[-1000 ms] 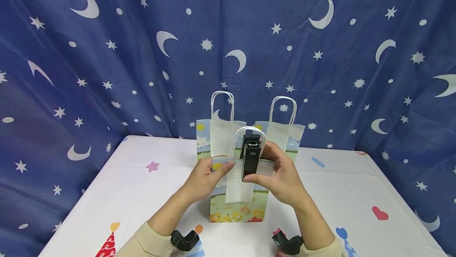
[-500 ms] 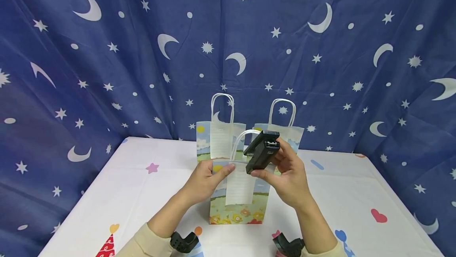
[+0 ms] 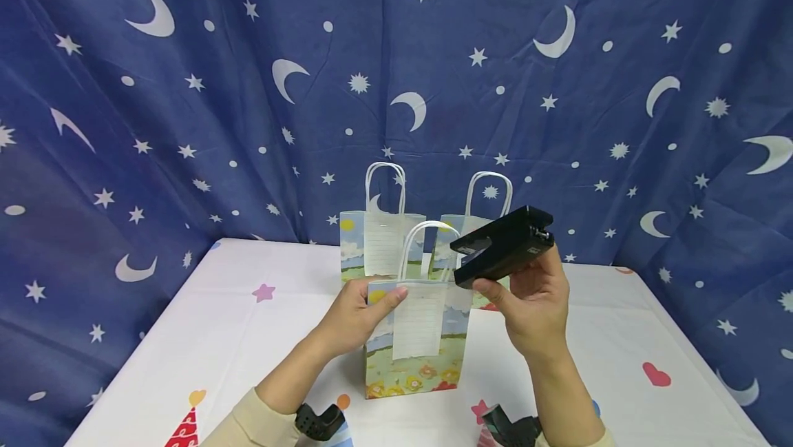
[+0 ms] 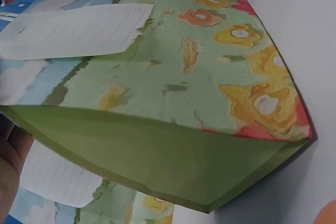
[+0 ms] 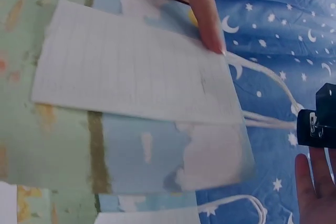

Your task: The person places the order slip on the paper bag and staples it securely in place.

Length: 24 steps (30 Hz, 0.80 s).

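A small paper gift bag (image 3: 414, 372), printed with flowers, meadow and sky, stands upright with a white rope handle. A lined slip of paper (image 3: 418, 326) hangs on its front from near the top edge. My left hand (image 3: 354, 315) pinches the bag's upper left rim, thumb in front, fingers behind. Up and to the right of the rim, my right hand (image 3: 537, 313) holds a black stapler (image 3: 504, 246), tilted, its jaws apart with no paper between them. In the right wrist view, only part of the stapler (image 5: 316, 130) shows at the right edge.
Two similar bags stand behind, a left one (image 3: 353, 247) and a right one (image 3: 441, 247), partly hidden by the stapler and front bag. The left one carries a lined slip (image 3: 382, 247). A white patterned tablecloth (image 3: 279, 337) covers the table; a blue moon-and-star curtain (image 3: 396, 54) hangs behind.
My right hand has drawn the stapler off the front bag's top edge, moving right and tilting it. My left hand keeps its pinch on the bag, whose bottom has shifted slightly.
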Available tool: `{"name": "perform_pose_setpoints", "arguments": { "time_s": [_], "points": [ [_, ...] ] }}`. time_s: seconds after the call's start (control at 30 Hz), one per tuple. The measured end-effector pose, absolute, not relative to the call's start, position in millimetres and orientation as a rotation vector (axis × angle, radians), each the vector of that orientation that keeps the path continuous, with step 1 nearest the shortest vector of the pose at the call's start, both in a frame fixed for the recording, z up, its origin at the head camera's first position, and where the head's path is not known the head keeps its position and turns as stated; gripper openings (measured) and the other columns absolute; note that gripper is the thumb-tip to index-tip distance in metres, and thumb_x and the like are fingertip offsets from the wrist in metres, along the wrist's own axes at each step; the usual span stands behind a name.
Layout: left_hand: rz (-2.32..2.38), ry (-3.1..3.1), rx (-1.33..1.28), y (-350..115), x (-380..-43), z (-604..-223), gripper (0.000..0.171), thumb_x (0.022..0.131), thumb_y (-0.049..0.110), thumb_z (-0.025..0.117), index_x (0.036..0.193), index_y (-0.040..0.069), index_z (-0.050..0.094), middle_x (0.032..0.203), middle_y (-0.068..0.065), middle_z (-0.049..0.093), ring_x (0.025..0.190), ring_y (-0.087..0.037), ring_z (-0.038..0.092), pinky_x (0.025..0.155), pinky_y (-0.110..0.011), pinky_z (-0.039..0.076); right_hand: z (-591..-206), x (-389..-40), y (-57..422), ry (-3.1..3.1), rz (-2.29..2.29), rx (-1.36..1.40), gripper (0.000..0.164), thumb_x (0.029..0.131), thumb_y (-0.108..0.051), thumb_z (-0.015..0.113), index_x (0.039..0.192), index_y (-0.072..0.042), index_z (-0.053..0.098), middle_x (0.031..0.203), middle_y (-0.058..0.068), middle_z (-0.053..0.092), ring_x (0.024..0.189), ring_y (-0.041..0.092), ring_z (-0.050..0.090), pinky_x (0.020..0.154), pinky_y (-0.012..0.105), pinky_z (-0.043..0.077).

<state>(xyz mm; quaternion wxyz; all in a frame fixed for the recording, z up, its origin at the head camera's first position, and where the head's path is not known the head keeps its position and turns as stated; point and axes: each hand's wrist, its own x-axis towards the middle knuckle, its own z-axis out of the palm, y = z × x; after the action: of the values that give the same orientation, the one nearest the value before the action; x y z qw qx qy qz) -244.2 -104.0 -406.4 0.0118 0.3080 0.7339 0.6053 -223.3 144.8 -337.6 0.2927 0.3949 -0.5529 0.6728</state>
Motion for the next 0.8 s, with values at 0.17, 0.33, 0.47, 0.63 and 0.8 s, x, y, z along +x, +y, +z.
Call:
{"name": "perform_pose_setpoints", "arguments": {
  "time_s": [0.17,0.33,0.47,0.63,0.8],
  "points": [
    [1.981,2.067,0.880,-103,-243,-405,0.028,0.101,0.027,0.053,0.122,0.014,0.064,0.118,-0.005,0.070,0.095,-0.021,0.072,0.080,-0.035,0.058,-333,-222,154,-1.510,1.822,0.912,0.064,0.076,0.013,0.073,0.132,0.011,0.043,0.113,0.014,0.061,0.101,0.024,0.062,0.091,0.027,0.052],
    [2.029,1.996,0.889,-101,-245,-406,0.031,0.100,0.024,0.055,0.128,0.010,0.059,0.123,-0.009,0.067,0.100,-0.026,0.070,0.081,-0.039,0.057,-331,-221,162,-1.560,1.834,0.808,0.063,0.078,0.019,0.066,0.136,0.009,0.042,0.116,0.015,0.061,0.102,0.024,0.063,0.091,0.026,0.052],
    [2.043,1.972,0.937,-100,-246,-409,0.031,0.101,0.021,0.053,0.129,0.010,0.057,0.123,-0.008,0.067,0.102,-0.027,0.070,0.083,-0.040,0.057,-330,-220,169,-1.654,1.838,0.676,0.064,0.081,0.019,0.063,0.140,0.002,0.043,0.122,0.014,0.060,0.107,0.022,0.062,0.092,0.024,0.052],
    [2.019,1.997,0.943,-100,-248,-411,0.028,0.101,0.022,0.053,0.127,0.013,0.059,0.119,-0.006,0.069,0.103,-0.024,0.069,0.085,-0.037,0.056,-331,-219,185,-1.824,1.807,0.426,0.061,0.088,0.008,0.062,0.143,-0.009,0.044,0.126,0.009,0.057,0.111,0.019,0.060,0.091,0.019,0.050],
    [1.975,1.997,0.888,-103,-247,-408,0.031,0.101,0.026,0.053,0.129,0.016,0.058,0.121,-0.005,0.068,0.103,-0.023,0.070,0.085,-0.036,0.056,-336,-222,204,-2.002,1.758,0.202,0.054,0.095,-0.012,0.061,0.146,-0.017,0.041,0.127,0.001,0.055,0.111,0.013,0.056,0.088,0.011,0.048]
  ]
}}
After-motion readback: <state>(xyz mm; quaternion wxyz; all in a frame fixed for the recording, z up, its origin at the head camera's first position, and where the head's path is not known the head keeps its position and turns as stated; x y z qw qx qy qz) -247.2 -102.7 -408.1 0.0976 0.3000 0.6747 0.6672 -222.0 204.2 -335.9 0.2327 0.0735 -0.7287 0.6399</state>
